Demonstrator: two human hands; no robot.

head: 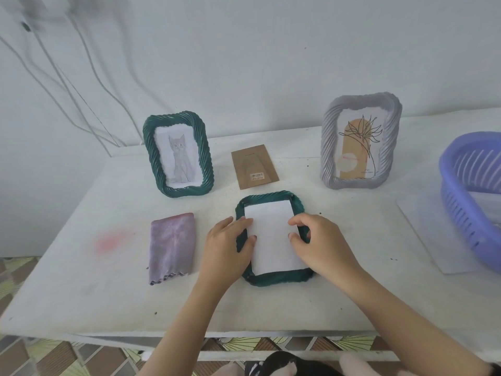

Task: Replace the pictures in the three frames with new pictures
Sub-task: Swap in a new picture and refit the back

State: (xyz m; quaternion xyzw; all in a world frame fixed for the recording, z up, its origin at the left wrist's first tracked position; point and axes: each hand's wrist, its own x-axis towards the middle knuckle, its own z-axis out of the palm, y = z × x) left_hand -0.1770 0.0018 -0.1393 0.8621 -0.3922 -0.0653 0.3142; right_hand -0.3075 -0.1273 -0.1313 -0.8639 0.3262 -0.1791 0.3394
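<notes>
Now both hands, left hand and right hand, pressed white paper into face-down green frame at table centre, fingers spread, gripping nothing. Square corners before fitting brown backing board.

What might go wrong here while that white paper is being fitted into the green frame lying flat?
The white paper sits slightly askew in the face-down green frame, so it may end up crooked or creased under the left hand and right hand. The brown backing board lies apart and could be forgotten. Reaching for it might bump the standing cat frame over.
</notes>
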